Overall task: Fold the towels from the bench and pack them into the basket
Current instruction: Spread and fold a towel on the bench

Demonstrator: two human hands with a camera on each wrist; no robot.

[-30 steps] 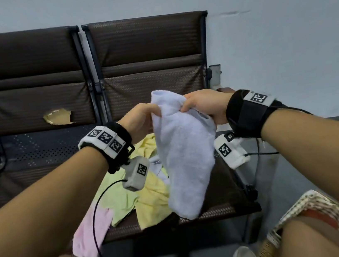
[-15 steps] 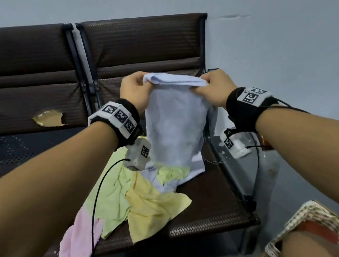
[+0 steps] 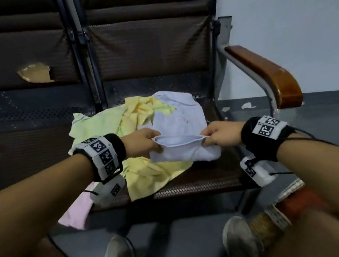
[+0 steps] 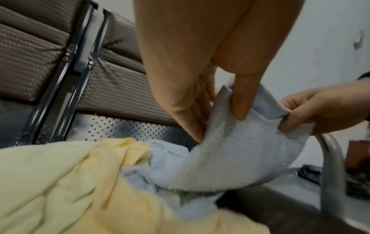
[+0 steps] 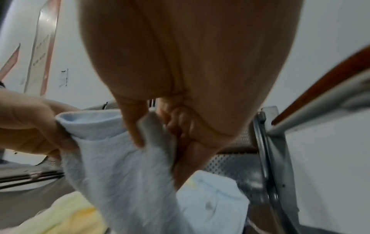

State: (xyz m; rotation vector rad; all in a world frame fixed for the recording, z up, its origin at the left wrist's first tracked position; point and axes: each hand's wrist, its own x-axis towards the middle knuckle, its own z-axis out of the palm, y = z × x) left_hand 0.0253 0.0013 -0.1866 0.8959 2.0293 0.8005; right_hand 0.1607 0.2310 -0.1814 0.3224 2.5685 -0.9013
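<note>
Both hands, left (image 3: pixel 144 141) and right (image 3: pixel 219 135), pinch the white towel's (image 3: pixel 180 150) doubled edge above the counter (image 3: pixel 204 180), beside yellow towels (image 3: pixel 149 174).

towel (image 3: pixel 177 127) lowered onto bench | both hands dropped w/ it, now nr seat

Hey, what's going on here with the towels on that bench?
A person is folding a pale blue towel over the bench seat. The left hand and right hand each pinch one end of its near edge, so it is doubled over, with its far part lying on the seat. Yellow towels and a pink towel lie unfolded beside it. The basket sits low at the right, mostly hidden by the person's arm; nothing shows whether a towel is in it.
</note>
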